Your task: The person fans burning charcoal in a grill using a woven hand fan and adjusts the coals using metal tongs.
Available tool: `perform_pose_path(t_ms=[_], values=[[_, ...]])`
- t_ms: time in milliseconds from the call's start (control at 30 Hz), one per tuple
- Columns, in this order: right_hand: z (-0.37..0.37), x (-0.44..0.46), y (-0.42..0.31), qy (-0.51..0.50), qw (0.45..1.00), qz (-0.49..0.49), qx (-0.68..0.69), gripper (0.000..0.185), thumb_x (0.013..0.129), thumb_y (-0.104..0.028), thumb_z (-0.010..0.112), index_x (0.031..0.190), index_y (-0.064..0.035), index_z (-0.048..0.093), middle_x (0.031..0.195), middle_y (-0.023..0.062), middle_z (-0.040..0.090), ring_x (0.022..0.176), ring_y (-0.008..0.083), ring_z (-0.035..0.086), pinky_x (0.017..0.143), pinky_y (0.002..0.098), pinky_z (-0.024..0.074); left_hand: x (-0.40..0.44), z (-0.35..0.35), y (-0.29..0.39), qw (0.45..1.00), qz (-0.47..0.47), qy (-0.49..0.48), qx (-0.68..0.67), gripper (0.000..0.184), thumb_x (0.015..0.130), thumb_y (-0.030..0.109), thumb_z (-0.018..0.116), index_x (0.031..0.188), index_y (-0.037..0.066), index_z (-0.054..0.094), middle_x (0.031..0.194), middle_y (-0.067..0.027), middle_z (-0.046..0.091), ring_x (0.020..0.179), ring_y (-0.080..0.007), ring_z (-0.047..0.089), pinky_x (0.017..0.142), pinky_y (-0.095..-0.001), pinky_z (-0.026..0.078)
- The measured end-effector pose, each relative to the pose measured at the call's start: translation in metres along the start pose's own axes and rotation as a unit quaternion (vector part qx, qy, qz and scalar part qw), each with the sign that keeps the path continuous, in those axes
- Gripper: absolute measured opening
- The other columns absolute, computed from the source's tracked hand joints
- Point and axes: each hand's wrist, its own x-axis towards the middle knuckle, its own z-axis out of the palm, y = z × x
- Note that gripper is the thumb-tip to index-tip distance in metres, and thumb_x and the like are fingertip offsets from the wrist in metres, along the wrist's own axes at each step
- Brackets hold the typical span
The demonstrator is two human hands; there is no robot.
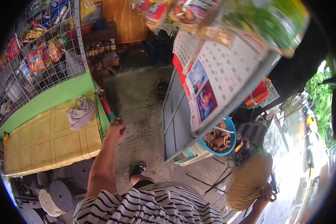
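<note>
My right hand (264,193) is closed round the handle of a woven hand fan (250,181), whose broad tan blade points up and left. My left hand (117,128) reaches forward with its fingers curled at the green end of a red and green stick-like thing (106,106). What kind of thing this is, I cannot make out. It slants beside the corner of a counter with a yellow top (48,143). A crumpled greyish cloth (81,113) lies on that top. Beyond the fan, a blue-rimmed tub (233,140) holds brownish pieces, perhaps meat.
A grey metal door (171,123) with a calendar (227,71) stands right of the doorway. Snack packs (190,13) hang at its top. Wire mesh (33,56) rises behind the counter. Stools (61,194) stand at the lower left. Concrete floor (134,112) leads inside.
</note>
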Motion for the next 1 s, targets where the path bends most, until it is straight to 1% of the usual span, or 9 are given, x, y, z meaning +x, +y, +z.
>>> perform_pose_path(t_ms=[67,200,400,467,667,833,867,933,1000], values=[[0.022,-0.003,-0.019,-0.008,0.986,-0.006,-0.164,0.042,0.079,-0.019,0.068,0.113,-0.0019,0.051,0.104,0.0055,0.055,0.100,0.0183,0.051,0.089,0.0331,0.0401,0.062,-0.001,-0.031,0.977,-0.030,0.007,0.210,0.047,0.079,0.003,0.065,0.122,0.012,0.049,0.075,-0.0065,0.055,0.060,-0.0157,0.055,0.048,-0.0289,0.044],[0.058,0.008,-0.025,0.084,0.995,-0.030,-0.043,0.033,0.086,-0.016,0.062,0.113,-0.0003,0.052,0.101,0.0044,0.055,0.094,0.0167,0.050,0.087,0.0312,0.0398,0.142,-0.012,-0.059,0.907,-0.107,0.079,0.400,0.025,0.086,0.005,0.052,0.111,0.009,0.054,0.077,-0.0141,0.061,0.059,-0.0236,0.061,0.045,-0.0356,0.048],[0.115,0.044,-0.038,0.062,0.997,-0.029,-0.039,0.031,0.085,-0.012,0.060,0.113,-0.0011,0.051,0.101,0.0076,0.057,0.093,0.0171,0.054,0.085,0.0323,0.0420,0.221,-0.065,-0.065,0.806,-0.106,0.119,0.570,0.027,0.084,0.014,0.055,0.110,0.006,0.059,0.102,-0.0182,0.062,0.092,-0.0318,0.061,0.077,-0.0397,0.048],[0.134,0.043,-0.059,0.081,0.994,0.013,-0.076,0.030,0.085,-0.011,0.059,0.113,-0.0010,0.051,0.102,0.0089,0.058,0.094,0.0176,0.055,0.085,0.0328,0.0432,0.238,-0.068,-0.064,0.812,-0.093,0.131,0.562,0.029,0.083,0.017,0.056,0.109,0.005,0.060,0.110,-0.0196,0.063,0.103,-0.0345,0.061,0.087,-0.0410,0.048],[0.113,0.070,-0.019,0.139,0.981,0.000,-0.134,0.037,0.084,-0.020,0.062,0.115,-0.0024,0.052,0.103,0.0118,0.059,0.095,0.0227,0.057,0.083,0.0366,0.0453,0.312,-0.040,-0.100,0.900,0.018,0.196,0.389,0.035,0.078,0.006,0.058,0.113,0.006,0.055,0.102,-0.0216,0.063,0.090,-0.0351,0.065,0.076,-0.0406,0.052],[0.084,0.083,-0.025,0.121,0.976,0.019,-0.182,0.043,0.084,-0.033,0.064,0.110,0.0009,0.060,0.101,0.0126,0.061,0.098,0.0248,0.056,0.083,0.0408,0.0442,0.314,0.052,-0.047,0.982,-0.081,0.093,0.140,0.046,0.073,-0.005,0.057,0.118,0.007,0.053,0.096,-0.0154,0.062,0.074,-0.0244,0.064,0.055,-0.0341,0.052],[0.075,0.087,-0.025,0.098,0.904,0.000,-0.416,0.039,0.086,-0.031,0.061,0.108,0.0013,0.060,0.098,0.0126,0.061,0.096,0.0239,0.056,0.081,0.0408,0.0451,0.314,0.066,-0.043,0.985,-0.076,0.075,0.136,0.048,0.073,-0.006,0.057,0.118,0.007,0.053,0.095,-0.0140,0.062,0.073,-0.0224,0.064,0.052,-0.0328,0.051],[0.075,0.095,-0.038,0.039,0.604,-0.039,-0.795,0.033,0.089,-0.026,0.056,0.106,0.0021,0.060,0.093,0.0127,0.060,0.093,0.0221,0.055,0.077,0.0406,0.0467,0.310,0.095,-0.030,0.985,-0.074,0.070,0.137,0.048,0.073,-0.007,0.056,0.118,0.007,0.053,0.094,-0.0143,0.062,0.072,-0.0224,0.064,0.052,-0.0328,0.051],[0.094,0.094,-0.049,0.045,0.808,-0.041,-0.587,0.034,0.089,-0.026,0.054,0.107,0.0022,0.058,0.092,0.0130,0.061,0.090,0.0233,0.056,0.075,0.0406,0.0472,0.313,0.123,-0.017,0.987,-0.062,0.070,0.128,0.047,0.073,-0.007,0.056,0.118,0.006,0.053,0.094,-0.0144,0.062,0.071,-0.0224,0.063,0.052,-0.0323,0.051]])
